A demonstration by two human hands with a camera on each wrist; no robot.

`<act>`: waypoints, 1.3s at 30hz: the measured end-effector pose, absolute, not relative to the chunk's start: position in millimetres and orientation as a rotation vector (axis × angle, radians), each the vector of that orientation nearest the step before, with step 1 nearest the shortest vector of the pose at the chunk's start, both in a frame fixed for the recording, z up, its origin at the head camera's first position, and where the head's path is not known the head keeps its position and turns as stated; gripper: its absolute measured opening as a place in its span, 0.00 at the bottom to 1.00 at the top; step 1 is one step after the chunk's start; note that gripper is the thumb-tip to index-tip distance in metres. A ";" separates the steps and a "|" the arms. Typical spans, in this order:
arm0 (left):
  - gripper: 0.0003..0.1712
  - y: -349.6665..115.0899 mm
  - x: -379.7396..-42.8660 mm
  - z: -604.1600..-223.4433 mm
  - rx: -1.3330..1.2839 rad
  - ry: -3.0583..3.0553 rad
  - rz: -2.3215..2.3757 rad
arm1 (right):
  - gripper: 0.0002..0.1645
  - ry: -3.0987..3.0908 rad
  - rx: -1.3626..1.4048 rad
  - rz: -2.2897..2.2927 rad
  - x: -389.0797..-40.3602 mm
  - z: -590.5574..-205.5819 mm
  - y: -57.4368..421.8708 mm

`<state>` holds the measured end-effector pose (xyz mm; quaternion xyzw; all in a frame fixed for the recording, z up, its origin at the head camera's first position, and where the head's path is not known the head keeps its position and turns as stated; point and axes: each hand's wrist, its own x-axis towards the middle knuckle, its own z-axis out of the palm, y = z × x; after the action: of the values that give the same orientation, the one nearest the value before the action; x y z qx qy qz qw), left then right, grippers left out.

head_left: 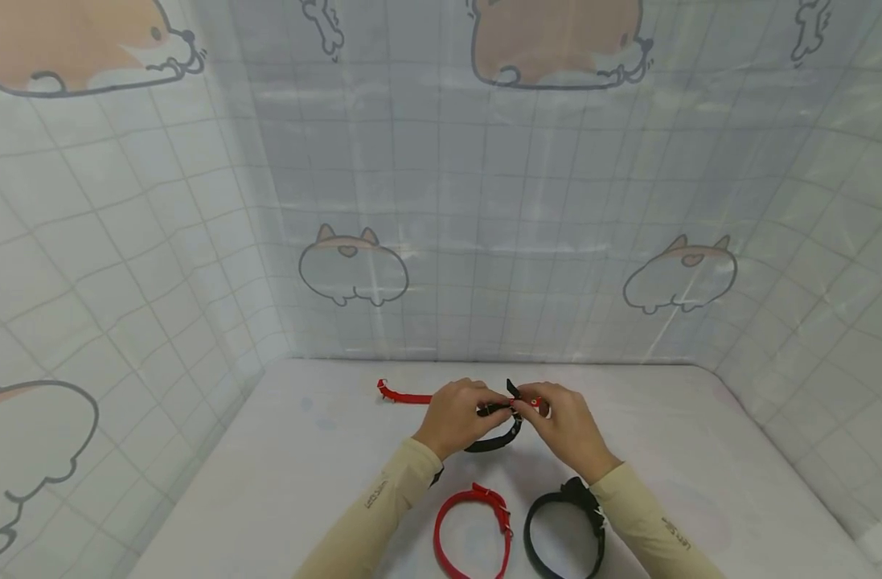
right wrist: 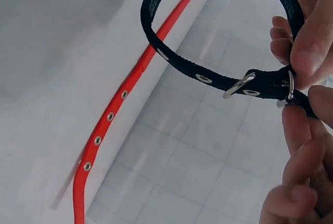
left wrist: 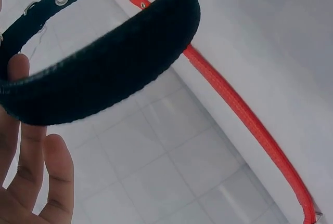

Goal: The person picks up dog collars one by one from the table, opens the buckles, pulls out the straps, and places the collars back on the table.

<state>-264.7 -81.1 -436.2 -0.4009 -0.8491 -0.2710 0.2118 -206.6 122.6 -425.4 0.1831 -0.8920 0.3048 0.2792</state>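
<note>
A black dog collar [head_left: 494, 444], bent into a loop, is held up between both hands. My left hand [head_left: 458, 414] pinches its strap on the left side of the buckle. On the other side, my right hand [head_left: 567, 422] pinches the strap end close to the metal buckle [right wrist: 291, 86]. The right wrist view shows the strap running through the buckle, with metal eyelets [right wrist: 204, 78] and a D-ring [right wrist: 239, 86] along it. Behind the hands a red collar [head_left: 408, 398] lies stretched out on the table, partly hidden by them.
Nearer me on the white table [head_left: 267, 482], a buckled red collar [head_left: 441, 531] and a buckled black collar [head_left: 531, 531] lie as rings side by side, below the forearms. A tile-patterned curtain [head_left: 469, 201] with cartoon dogs encloses the table's back and sides.
</note>
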 end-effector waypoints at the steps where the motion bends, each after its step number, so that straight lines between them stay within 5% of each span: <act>1: 0.11 -80.7 -265.2 -436.0 -1.114 -2.359 -0.759 | 0.12 -2.385 0.501 0.827 -207.1 -424.6 123.1; 39: 0.09 -73.1 -274.0 -428.9 -1.072 -2.452 -1.015 | 0.11 -2.446 0.455 1.224 -224.5 -423.8 147.5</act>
<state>-274.0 -73.1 -428.9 -0.3710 -0.8484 -0.3510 0.1394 -224.5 147.5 -423.8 0.1613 -0.8672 0.4339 0.1836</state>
